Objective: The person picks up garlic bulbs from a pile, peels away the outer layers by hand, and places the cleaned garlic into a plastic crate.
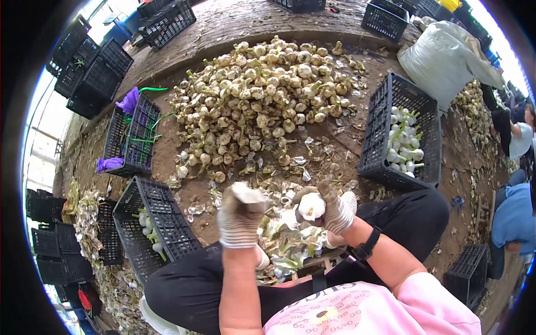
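A striped, dirty work glove covers my left hand (pixel 243 215), raised over the litter of peeled skins; its fingers are bent and smeared by motion, and what they hold, if anything, cannot be made out. In my right hand (pixel 336 211), gloved too, sits a white, cleaned garlic bulb (pixel 311 206), gripped between thumb and fingers. Torn garlic skins and leaves (pixel 287 240) lie below both hands, between my legs. Beyond them rises a large heap of unpeeled garlic (pixel 257 95).
A black crate with white bulbs (pixel 438 139) stands at the right, another (pixel 167 215) tilts at the left. Behind it, a crate (pixel 129 137) holds purple and green netting. A white sack (pixel 441 58) and stacked crates (pixel 92 78) stand farther back. Other people (pixel 513 218) sit at far right.
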A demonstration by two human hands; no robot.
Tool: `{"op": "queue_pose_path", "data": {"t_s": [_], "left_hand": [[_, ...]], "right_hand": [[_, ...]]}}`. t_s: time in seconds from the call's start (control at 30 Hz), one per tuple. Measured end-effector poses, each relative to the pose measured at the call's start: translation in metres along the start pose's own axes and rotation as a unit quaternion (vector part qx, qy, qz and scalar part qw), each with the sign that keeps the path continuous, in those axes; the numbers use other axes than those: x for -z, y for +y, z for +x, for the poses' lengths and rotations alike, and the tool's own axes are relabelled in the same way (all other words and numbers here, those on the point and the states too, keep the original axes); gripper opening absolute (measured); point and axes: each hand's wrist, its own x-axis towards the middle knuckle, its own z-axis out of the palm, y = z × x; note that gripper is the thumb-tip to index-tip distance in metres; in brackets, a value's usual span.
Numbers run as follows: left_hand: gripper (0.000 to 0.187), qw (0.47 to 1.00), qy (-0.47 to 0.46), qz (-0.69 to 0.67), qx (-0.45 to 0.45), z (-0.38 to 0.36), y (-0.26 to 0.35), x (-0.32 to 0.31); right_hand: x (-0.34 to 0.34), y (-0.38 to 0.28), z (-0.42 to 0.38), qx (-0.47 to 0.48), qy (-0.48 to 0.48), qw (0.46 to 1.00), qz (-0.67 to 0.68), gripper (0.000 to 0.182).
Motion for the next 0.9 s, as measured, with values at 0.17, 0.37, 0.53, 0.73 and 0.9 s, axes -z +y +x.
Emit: {"op": "queue_pose_path", "data": {"t_s": [0.17, 0.37, 0.53, 0.73, 0.9], "left_hand": [[0.035, 0.796, -0.073, 0.599, -0.05, 0.005, -0.009, 0.046], [0.032, 0.505, -0.245, 0.722, -0.404, -0.019, -0.066, -0.01], [0.01, 0.754, -0.142, 0.59, -0.252, -0.006, -0.076, 0.011], [0.008, 0.825, -0.024, 0.557, -0.096, 0.01, -0.062, 0.028], [0.007, 0.793, -0.067, 0.597, -0.102, 0.041, -0.08, 0.096]], "right_hand": [[0.004, -0.007, -0.003, -0.007, -0.042, 0.996, 0.073, 0.07], [0.005, 0.005, -0.003, -0.024, 0.023, 0.993, 0.115, 0.064], [0.005, 0.006, -0.011, -0.11, 0.006, 0.99, 0.092, 0.06], [0.011, -0.024, -0.012, -0.004, 0.036, 0.991, 0.131, 0.07], [0.048, -0.063, -0.005, 0.204, -0.162, 0.878, 0.402, 0.052]]}}
